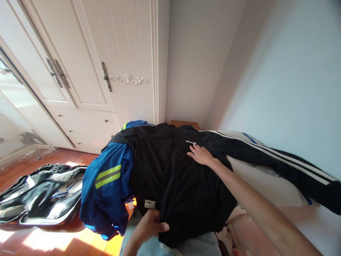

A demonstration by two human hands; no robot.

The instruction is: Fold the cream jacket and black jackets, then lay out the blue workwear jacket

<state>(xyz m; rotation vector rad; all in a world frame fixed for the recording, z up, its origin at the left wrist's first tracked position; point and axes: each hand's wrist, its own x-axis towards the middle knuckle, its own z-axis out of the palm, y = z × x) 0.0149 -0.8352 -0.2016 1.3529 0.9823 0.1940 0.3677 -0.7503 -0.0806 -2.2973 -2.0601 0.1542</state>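
A black jacket (pixel 181 177) lies spread out, front side up, with two white stripes along the sleeve that stretches to the right. Small white lettering marks its chest, and a white label (pixel 149 204) shows near the lower left hem. My left hand (pixel 151 224) pinches the hem at the bottom of the front opening, thumb on top. Flat on the chest, just below the lettering, rests my right hand (pixel 200 154), its fingers spread. Under the jacket's left side hangs a blue garment (pixel 106 192) with yellow and grey reflective bands.
An open black suitcase (pixel 45 195) with clothes in it lies on the wooden floor (pixel 66 241) at left. A white wardrobe (pixel 90 46) stands behind. Pale fabric (pixel 253 174) lies beneath the right sleeve, close to the wall (pixel 287 85).
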